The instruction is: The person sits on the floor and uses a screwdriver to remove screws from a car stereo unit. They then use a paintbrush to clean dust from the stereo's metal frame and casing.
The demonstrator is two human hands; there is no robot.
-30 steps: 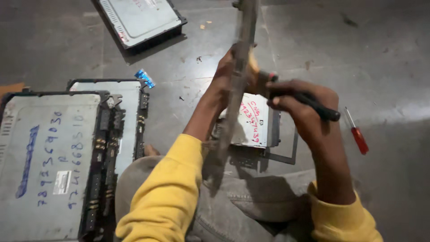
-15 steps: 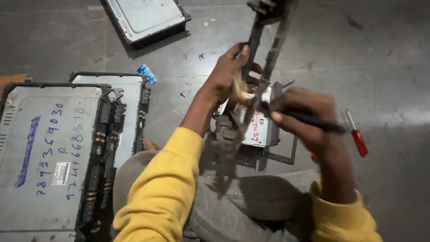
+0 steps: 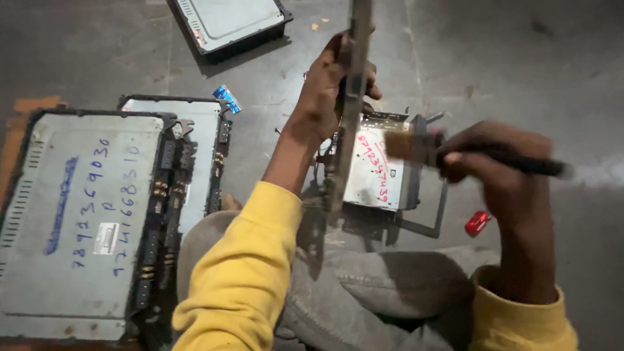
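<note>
My left hand (image 3: 331,84) grips a flat metal plate or board (image 3: 348,123) held upright and edge-on, its top leaving the frame. My right hand (image 3: 500,166) holds a black-handled brush (image 3: 455,153) whose bristles sit just right of the plate. Behind the plate, on the floor by my knees, lies an opened metal electronics box (image 3: 380,172) with red writing on its lid. Both sleeves are yellow.
Two grey metal units (image 3: 84,214) with black connector edges lie stacked at the left. Another unit (image 3: 227,23) rests at the top. A red-handled screwdriver (image 3: 478,223) lies on the concrete floor at right. A small blue part (image 3: 227,99) sits near the units.
The plate has turned edge-on and more upright. My right hand with the brush moved right, away from the plate, and now covers most of the screwdriver.
</note>
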